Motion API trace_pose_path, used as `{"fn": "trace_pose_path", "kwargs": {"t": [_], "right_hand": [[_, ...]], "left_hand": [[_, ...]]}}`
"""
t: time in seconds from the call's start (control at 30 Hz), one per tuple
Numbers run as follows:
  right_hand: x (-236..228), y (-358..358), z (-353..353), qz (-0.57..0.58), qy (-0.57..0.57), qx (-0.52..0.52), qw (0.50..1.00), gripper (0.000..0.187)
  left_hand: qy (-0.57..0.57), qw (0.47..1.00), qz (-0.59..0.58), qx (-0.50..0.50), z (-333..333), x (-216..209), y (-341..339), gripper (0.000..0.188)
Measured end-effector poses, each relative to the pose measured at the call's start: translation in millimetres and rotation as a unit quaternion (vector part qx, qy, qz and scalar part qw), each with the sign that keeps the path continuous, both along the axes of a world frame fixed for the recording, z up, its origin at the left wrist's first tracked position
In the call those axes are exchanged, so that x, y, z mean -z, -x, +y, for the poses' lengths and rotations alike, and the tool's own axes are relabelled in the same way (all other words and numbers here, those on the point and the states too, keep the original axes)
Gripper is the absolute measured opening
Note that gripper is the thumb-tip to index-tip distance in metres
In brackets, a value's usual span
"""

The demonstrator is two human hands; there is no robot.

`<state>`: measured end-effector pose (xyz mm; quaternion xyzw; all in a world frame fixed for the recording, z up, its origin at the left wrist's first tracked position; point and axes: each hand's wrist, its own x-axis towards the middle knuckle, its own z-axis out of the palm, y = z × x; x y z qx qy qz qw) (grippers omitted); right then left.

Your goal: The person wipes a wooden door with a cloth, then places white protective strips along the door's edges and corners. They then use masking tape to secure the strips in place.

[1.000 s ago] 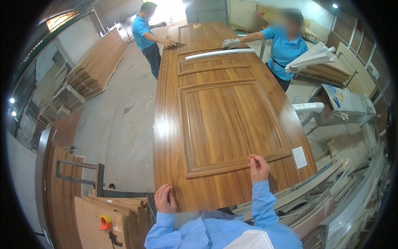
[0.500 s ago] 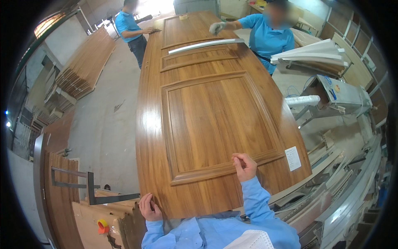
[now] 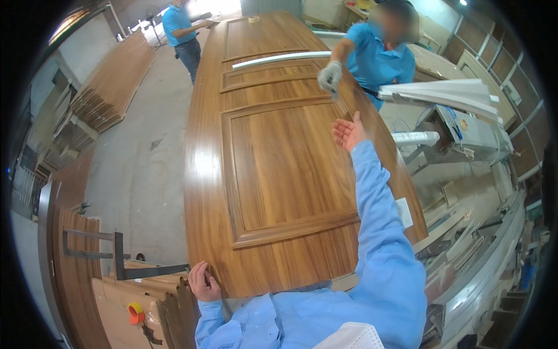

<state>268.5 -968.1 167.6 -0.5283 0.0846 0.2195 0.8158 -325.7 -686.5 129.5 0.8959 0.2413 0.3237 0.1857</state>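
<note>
Clock: centred on the door, 12 straight ahead of the wearer
Wood-grain door (image 3: 290, 168): mid-view, lying flat, moulded face up, long axis running 12 to 6; laid this way, it seems, so that people can reach it from several sides; its support hidden
Left hand (image 3: 204, 282): at 7 o'clock, by the door's near corner; fingers loosely bent, neither spread nor balled; whether they grip the edge or only rest there, cannot tell; probably placed to steady hand or body
Right hand (image 3: 349, 132): at 2 o'clock, over the long right side; fingers part-open, slightly curled, thumb apart, nothing seen in them; contact with the wood unclear; open pose looks more like a gesture than a grip
Gloved hand (image 3: 330, 78): co-worker's, 1 o'clock, just beyond the right hand; glove presumably against scrapes
White strip (image 3: 279, 59): crosswise at 12
Tape roll (image 3: 254, 20): far end, 12; likely parked within reach
Paper label (image 3: 404, 213): at 4, near the edge, partly behind the sleeve (image 3: 381, 203)
</note>
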Motion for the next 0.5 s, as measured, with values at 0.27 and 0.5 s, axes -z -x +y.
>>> {"fn": "trace_pose_path", "kwargs": {"t": [0.27,0.5], "right_hand": [[60,-119,-18,-0.104,-0.018,-0.066,0.992,0.034],[44,-142,-57,-0.074,0.053,-0.076,0.993,0.036]], "left_hand": [[-0.025,0.999,-0.015,-0.045,-7,3,-8,0.031],[0.005,0.999,-0.031,-0.02,-2,6,9,0.035]]}}
